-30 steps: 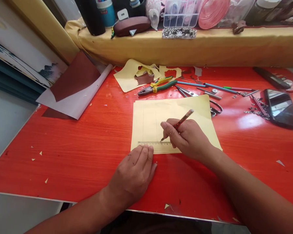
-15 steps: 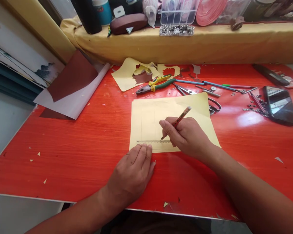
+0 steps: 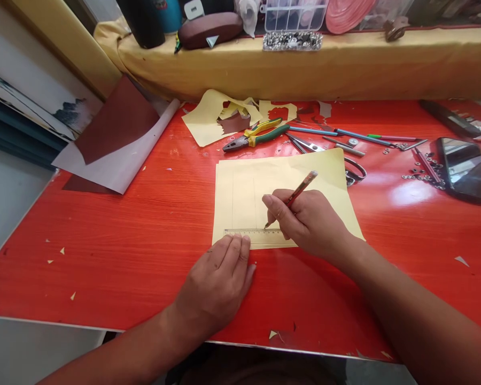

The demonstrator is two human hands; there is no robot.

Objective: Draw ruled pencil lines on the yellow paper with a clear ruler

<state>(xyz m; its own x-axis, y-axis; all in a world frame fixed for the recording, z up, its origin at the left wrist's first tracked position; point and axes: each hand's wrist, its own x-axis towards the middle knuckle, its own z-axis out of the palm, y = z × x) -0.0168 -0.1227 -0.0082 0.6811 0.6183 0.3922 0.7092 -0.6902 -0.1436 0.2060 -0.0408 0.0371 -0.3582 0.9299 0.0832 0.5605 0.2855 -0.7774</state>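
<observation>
Yellow paper (image 3: pixel 312 171) lies on the red table with faint pencil lines drawn on its left half. Across its lower part runs a clear ruler (image 3: pixel 256 231). My left hand (image 3: pixel 218 278) rests at the paper's lower edge, its fingers laid flat and side by side, fingertips pressing on the ruler's left part. In a writing grip, my right hand (image 3: pixel 304 216) is closed around a dark red pencil (image 3: pixel 300 190), whose tip meets the ruler's upper edge. The ruler's right end is hidden under my right hand.
Pliers (image 3: pixel 260 135), cut yellow scraps (image 3: pixel 204 123), scissors (image 3: pixel 308 144) and a phone (image 3: pixel 467 171) lie beyond the paper. At the left is a curled maroon and white sheet (image 3: pixel 116 144). A compartment box (image 3: pixel 295 16) stands on the cloth-covered ledge (image 3: pixel 224 69).
The camera view has shifted slightly, so the far objects sit a little higher. Both hands, the ruler and the pencil stay at nearly the same places on the paper.
</observation>
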